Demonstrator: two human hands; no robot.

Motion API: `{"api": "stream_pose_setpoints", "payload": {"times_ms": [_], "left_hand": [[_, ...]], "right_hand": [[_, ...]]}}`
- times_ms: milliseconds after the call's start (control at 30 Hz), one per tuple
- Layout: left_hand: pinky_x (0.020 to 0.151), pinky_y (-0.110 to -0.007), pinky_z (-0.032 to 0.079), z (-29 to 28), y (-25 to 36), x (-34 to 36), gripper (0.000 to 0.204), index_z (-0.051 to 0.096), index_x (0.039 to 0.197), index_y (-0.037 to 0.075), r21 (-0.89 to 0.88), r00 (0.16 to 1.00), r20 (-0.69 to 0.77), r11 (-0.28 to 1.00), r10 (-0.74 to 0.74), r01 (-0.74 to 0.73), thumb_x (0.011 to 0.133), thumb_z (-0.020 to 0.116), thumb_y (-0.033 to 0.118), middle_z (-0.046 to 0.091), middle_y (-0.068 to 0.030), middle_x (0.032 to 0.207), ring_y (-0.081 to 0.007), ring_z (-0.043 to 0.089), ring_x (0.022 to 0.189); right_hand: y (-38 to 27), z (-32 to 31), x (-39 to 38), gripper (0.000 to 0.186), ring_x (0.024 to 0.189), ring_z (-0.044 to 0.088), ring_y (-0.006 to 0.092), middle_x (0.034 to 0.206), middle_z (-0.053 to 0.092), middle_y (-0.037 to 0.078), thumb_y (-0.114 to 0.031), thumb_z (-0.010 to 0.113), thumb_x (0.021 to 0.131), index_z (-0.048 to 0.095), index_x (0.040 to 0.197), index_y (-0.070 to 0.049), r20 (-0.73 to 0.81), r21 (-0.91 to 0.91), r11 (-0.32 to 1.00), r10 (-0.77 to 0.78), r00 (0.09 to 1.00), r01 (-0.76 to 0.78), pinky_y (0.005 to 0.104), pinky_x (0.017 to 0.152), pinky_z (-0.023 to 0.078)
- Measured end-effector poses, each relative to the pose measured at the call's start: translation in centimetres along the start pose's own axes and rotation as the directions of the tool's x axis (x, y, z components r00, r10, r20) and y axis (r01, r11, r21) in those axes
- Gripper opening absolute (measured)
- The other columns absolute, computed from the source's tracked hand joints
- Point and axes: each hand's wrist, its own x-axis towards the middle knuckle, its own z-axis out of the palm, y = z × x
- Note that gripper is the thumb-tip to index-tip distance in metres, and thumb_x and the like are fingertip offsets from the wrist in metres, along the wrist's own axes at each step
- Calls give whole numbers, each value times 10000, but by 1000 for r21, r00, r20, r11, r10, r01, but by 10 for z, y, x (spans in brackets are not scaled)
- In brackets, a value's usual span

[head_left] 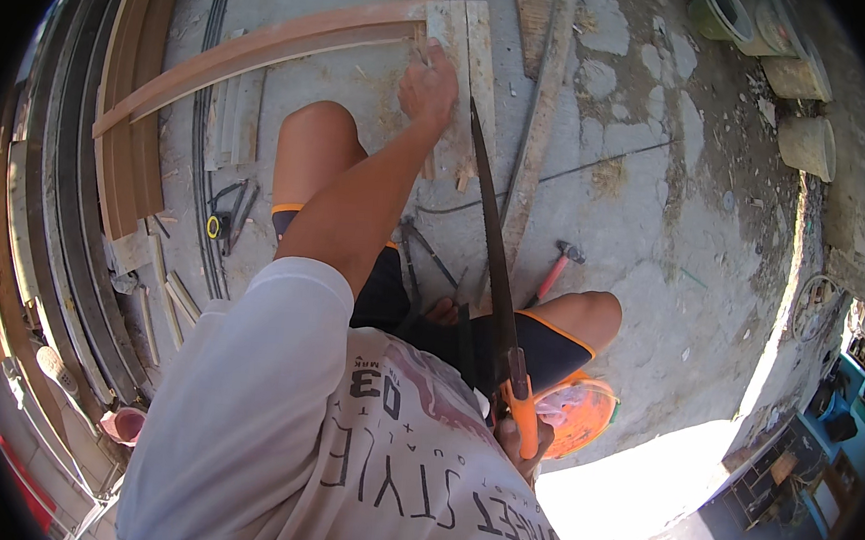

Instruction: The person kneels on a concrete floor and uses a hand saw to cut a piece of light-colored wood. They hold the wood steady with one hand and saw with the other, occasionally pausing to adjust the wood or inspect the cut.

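Observation:
My right hand (521, 443), low and close to my body, is wrapped round the orange handle of a handsaw (498, 265). The long dark blade points away from me. Its far end reaches the edge of a pale wooden board (454, 81). My left hand (429, 87) is stretched forward with curled fingers, pressing on and gripping that board's left side. There a long reddish wooden beam (277, 50) meets the board. Whether the teeth are in the wood I cannot tell.
A red-handled hammer (556, 271) lies by my right knee. Before me are dark long-handled pincers (426, 254); a yellow and black tape measure (217, 226) lies left. Beside my right thigh stands an orange basin (583, 416). Long planks (130, 78) line the left; buckets (807, 146) stand far right.

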Motion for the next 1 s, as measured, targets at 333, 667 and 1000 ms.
{"api": "stream_pose_setpoints", "payload": {"times_ms": [333,667,1000], "left_hand": [[1070,-573,466,-4,-9,0,779,580,1445,-61,16,999,36,1000,-2,2,1076,356,588,699,-372,1196,-550,637,1191],[1077,-572,462,3,-9,3,772,558,1471,-69,-31,998,14,997,66,-65,1077,377,569,683,-385,1225,-555,631,1200],[1083,-568,461,3,-5,9,757,622,1384,-68,-35,1000,-8,999,22,-22,1073,387,581,685,-365,1240,-539,635,1209]], "right_hand": [[-12,93,185,339,630,453,61,661,514,-18,-229,685,1016,613,809,30,143,36,997,56,988,-62,309,547,377],[54,22,34,408,653,522,94,695,582,23,-344,662,1008,645,854,34,25,16,990,-139,990,139,307,572,397],[85,30,58,372,640,488,89,685,552,12,-317,683,998,639,877,32,107,72,997,-36,994,28,297,571,389]]}}
